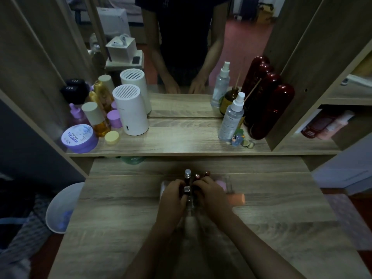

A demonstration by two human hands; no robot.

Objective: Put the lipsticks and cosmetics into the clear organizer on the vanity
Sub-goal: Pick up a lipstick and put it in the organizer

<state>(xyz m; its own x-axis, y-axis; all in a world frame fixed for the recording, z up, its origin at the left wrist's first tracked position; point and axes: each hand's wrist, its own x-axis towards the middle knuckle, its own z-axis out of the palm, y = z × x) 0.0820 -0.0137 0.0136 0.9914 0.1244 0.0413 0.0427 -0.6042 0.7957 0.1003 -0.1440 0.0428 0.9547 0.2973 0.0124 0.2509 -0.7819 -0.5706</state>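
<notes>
Mostly done, by the look of it: the clear organizer (228, 185) sits mid-worktop (120, 218) with several lipsticks (207, 174) and a silver-capped tube (187, 174) already upright in it, plus something pink at its right end. Both hands are curled over the organizer, the left hand (173, 193) pinching a dark lipstick (186, 191) being seated; whether the right hand (209, 191) grips anything, I cannot tell. One pale pink item (238, 199) lies just beside the organizer, seemingly left to go in.
</notes>
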